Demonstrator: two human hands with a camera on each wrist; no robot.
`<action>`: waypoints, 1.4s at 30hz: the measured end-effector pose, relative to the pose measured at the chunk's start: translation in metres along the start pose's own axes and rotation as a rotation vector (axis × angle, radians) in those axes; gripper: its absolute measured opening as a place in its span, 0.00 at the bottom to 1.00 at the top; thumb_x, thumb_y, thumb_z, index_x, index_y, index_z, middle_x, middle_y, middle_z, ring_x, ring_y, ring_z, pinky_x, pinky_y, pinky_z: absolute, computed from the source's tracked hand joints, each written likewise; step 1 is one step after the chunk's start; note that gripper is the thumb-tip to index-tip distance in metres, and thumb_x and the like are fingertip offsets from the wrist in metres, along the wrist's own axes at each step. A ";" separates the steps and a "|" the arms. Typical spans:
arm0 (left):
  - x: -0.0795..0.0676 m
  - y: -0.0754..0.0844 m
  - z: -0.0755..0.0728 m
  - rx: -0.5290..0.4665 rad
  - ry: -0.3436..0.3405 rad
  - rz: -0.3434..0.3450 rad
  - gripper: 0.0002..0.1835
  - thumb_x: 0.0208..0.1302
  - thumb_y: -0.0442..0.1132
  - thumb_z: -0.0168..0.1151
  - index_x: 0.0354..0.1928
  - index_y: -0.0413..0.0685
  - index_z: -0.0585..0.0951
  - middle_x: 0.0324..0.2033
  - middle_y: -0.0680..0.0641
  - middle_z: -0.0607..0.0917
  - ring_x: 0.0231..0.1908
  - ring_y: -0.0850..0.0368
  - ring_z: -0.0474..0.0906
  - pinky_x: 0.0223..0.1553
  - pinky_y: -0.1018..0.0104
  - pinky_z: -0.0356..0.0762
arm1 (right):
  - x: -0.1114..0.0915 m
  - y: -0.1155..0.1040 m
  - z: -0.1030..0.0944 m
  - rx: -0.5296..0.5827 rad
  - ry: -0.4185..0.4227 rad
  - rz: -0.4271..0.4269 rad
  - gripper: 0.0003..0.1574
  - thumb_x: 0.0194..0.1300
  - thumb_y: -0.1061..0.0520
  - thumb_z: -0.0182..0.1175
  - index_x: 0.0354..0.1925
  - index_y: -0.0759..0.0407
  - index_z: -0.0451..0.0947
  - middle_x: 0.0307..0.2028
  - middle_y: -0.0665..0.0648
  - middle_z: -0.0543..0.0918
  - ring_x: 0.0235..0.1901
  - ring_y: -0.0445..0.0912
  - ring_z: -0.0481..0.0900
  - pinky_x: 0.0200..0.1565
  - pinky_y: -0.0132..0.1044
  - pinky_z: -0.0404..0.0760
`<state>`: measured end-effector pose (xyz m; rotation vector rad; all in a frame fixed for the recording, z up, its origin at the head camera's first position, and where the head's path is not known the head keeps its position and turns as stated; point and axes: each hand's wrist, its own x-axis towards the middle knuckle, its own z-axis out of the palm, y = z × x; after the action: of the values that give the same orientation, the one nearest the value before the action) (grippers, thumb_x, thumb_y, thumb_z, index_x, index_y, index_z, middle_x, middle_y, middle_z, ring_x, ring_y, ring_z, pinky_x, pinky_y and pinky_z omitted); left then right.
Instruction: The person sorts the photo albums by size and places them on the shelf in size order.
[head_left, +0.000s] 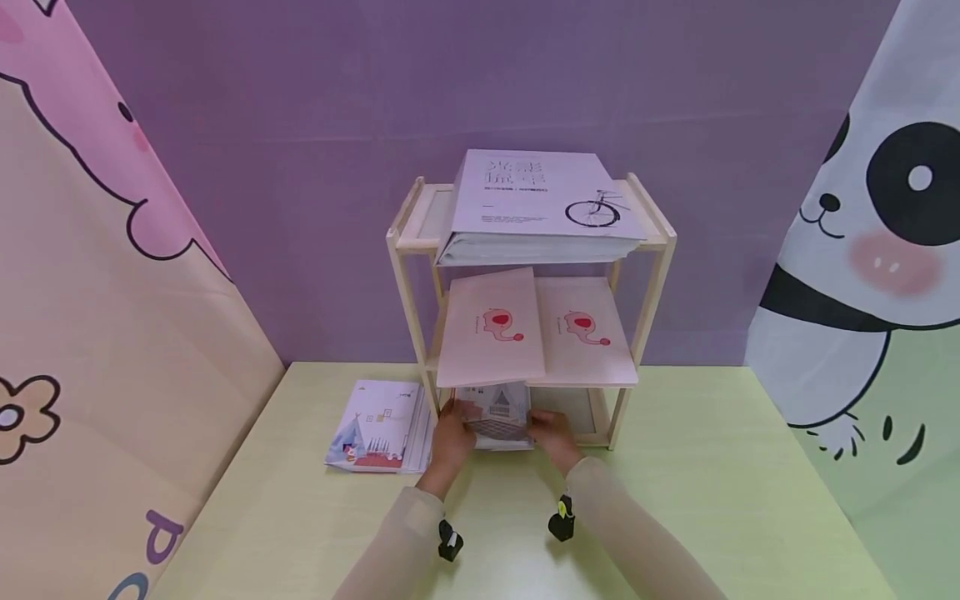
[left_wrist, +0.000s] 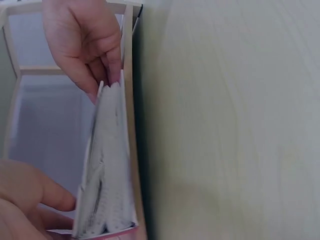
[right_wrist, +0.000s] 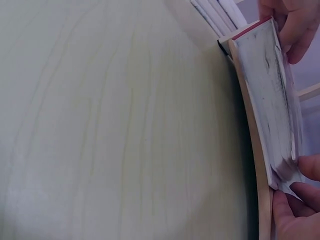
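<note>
A thick book with a picture on its cover lies on the bottom shelf of a small wooden rack, its front end jutting out slightly. At the book's left side, my left hand grips the edge. My right hand pinches its right front corner, thumb above, as the right wrist view shows. White page edges face me in the left wrist view, with a red strip at the left end. The middle shelf hides the book's far part.
The wooden rack holds two pink booklets with elephant prints, a left one and a right one, on its middle shelf. A large white book lies on top. Left of the rack, several books are stacked on the table.
</note>
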<state>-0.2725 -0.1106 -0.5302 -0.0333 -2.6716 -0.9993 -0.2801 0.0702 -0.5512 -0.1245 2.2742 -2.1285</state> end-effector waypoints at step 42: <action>-0.057 -0.004 -0.035 -0.024 -0.017 0.172 0.24 0.57 0.32 0.58 0.54 0.22 0.73 0.54 0.26 0.74 0.53 0.31 0.73 0.51 0.42 0.73 | -0.062 0.016 0.008 0.151 0.181 -0.009 0.21 0.60 0.71 0.52 0.51 0.82 0.70 0.46 0.73 0.79 0.35 0.35 0.77 0.38 0.27 0.78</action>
<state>-0.2098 -0.1320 -0.5234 -0.2729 -2.6190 -0.9797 -0.2185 0.0680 -0.5702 0.0635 2.1930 -2.3973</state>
